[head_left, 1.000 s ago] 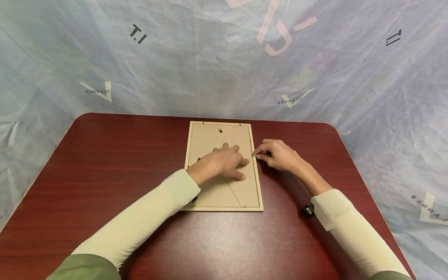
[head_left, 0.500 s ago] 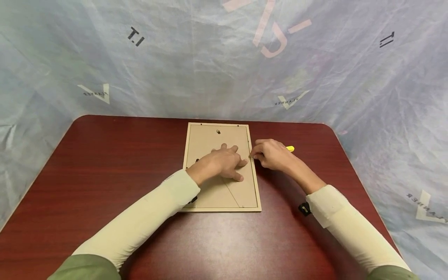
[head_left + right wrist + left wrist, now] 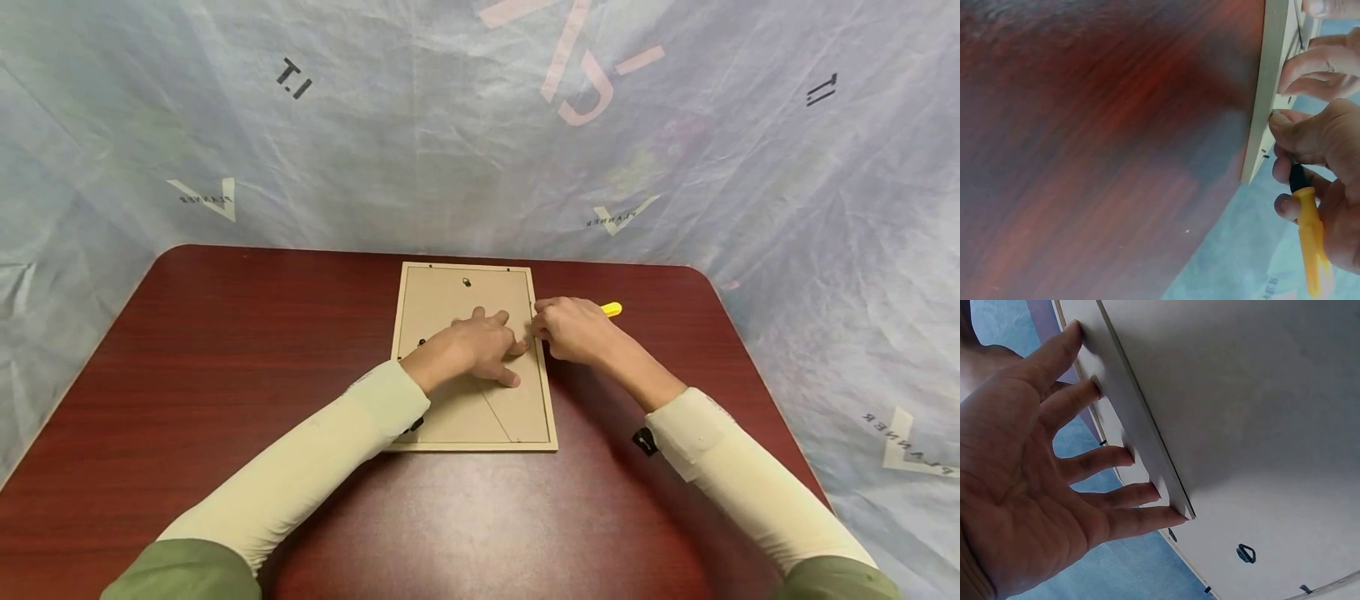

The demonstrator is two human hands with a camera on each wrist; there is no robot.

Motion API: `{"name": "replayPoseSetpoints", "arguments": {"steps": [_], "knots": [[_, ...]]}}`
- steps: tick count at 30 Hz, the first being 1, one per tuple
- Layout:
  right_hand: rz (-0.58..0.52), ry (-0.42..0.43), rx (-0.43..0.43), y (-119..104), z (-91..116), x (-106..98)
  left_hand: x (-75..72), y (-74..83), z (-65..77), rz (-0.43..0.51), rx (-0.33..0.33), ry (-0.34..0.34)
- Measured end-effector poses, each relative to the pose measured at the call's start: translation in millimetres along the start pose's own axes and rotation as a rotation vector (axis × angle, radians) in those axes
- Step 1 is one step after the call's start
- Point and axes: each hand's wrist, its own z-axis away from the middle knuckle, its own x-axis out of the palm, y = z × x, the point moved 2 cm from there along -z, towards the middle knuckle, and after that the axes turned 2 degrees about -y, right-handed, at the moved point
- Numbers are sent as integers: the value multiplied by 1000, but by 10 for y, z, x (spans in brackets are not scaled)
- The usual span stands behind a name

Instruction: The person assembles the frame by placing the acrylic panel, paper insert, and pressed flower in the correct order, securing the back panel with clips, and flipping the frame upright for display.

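Observation:
A light wooden picture frame [image 3: 471,447] lies face down on the table, its beige backing board [image 3: 498,293] up. My left hand [image 3: 480,346] rests on the board, fingers spread; in the left wrist view the fingertips [image 3: 1175,517] touch its surface. At the frame's right side, my right hand [image 3: 573,329] holds a screwdriver with a yellow handle [image 3: 1311,234] and black collar. Thumb and fingers pinch near its metal end against the frame edge, and the handle sticks out behind the hand. The tip is hidden by the fingers.
A small metal hanger [image 3: 467,282] sits near the board's far end. Small dark tabs [image 3: 507,269] dot the frame's inner edge. The dark red table [image 3: 262,333] extends around it, with a grey printed sheet [image 3: 450,125] hanging behind.
My right hand has shifted slightly left and turned against the frame's edge, bringing the yellow screwdriver handle into sight behind it. The left hand stays in place on the board.

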Motion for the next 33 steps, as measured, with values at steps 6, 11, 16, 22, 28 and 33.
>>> {"name": "replayPoseSetpoints", "arguments": {"steps": [6, 11, 16, 22, 28, 33], "knots": [[131, -48, 9, -111, -76, -73, -22, 2, 14, 16, -9, 25], [191, -57, 19, -171, -103, -95, -43, 7, 19, 10, 1, 34], [256, -15, -3, -240, -114, -92, -42, -1, 25, 12, -6, 43], [357, 39, -52, -316, -151, -65, 50, -72, -76, 0, -14, 61], [305, -23, -12, -262, -166, -79, 249, -191, -263, 7, 9, 84], [299, -51, -5, -248, -178, -111, 434, -314, -494, 5, 18, 87]]}}
